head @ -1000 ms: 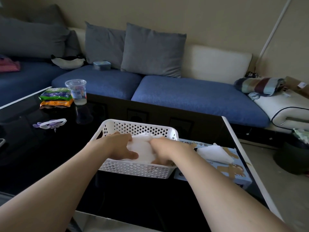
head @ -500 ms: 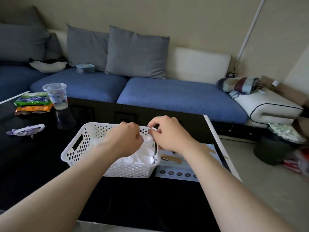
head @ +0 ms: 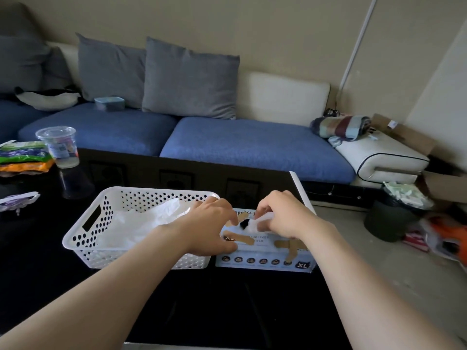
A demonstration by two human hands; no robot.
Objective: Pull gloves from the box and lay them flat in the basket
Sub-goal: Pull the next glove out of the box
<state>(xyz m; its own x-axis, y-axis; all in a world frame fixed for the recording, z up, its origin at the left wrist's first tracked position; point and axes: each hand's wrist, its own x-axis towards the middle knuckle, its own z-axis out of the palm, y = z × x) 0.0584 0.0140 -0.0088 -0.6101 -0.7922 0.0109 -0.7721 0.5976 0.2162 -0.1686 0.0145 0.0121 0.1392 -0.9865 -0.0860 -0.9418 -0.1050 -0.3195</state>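
Reaching across the dark bench (head: 227, 299) with both forearms. Pinching a white glove (head: 255, 223) at the slot of the glove box (head: 265, 253) with the right hand (head: 285, 219), fingers curled tight on it. Resting the left hand (head: 209, 226) on the box's left end, just beside the basket (head: 83, 238), fingers bent. Cannot tell whether gripping anything or only steadying.

Judged as the step of drawing out the next glove. Best to keep the box pinned down and pull slowly and straight up, so that only one comes free. Then carry it left and spread it over the heap without folds.

Counting:
- One box, touching the basket's right wall.
- One white perforated basket.
- Inside it a heap of thin white gloves (head: 141, 223), number not tellable.
- One glove partly out.

Farther left on the bench: one clear lidded cup (head: 58, 147) and a stack of snack packets (head: 22, 157), perhaps two. Beyond, one blue sofa (head: 252, 147) with at least three grey cushions (head: 189, 79).
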